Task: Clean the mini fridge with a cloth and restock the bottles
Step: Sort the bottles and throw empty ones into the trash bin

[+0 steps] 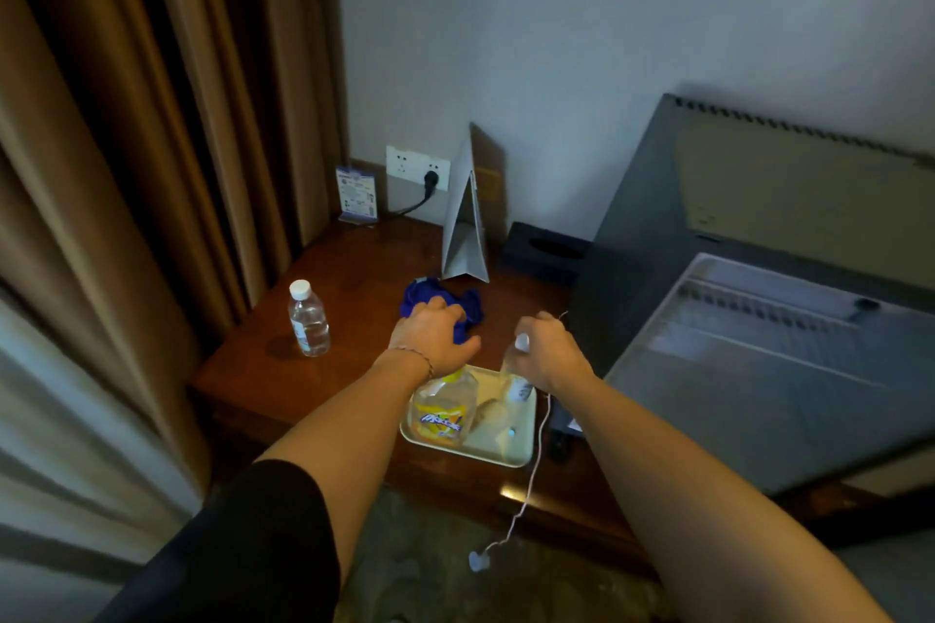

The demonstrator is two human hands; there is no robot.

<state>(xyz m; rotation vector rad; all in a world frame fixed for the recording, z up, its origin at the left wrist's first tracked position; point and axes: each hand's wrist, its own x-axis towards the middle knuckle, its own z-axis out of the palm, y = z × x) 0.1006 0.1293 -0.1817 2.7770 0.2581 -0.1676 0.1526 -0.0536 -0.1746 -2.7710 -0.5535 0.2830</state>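
My left hand rests on a crumpled blue cloth on the wooden table, fingers curled over its near edge. My right hand grips a clear water bottle near its white cap, its base over a pale tray. In the tray stands a yellow-labelled drink bottle. Another clear water bottle stands upright on the table to the left. The dark mini fridge sits at the right with its door swung open toward me.
A folded white tent card, a dark tissue box, a small blue leaflet stand and a plugged wall socket line the back. Brown curtains hang at the left. A white cord dangles off the table's front edge.
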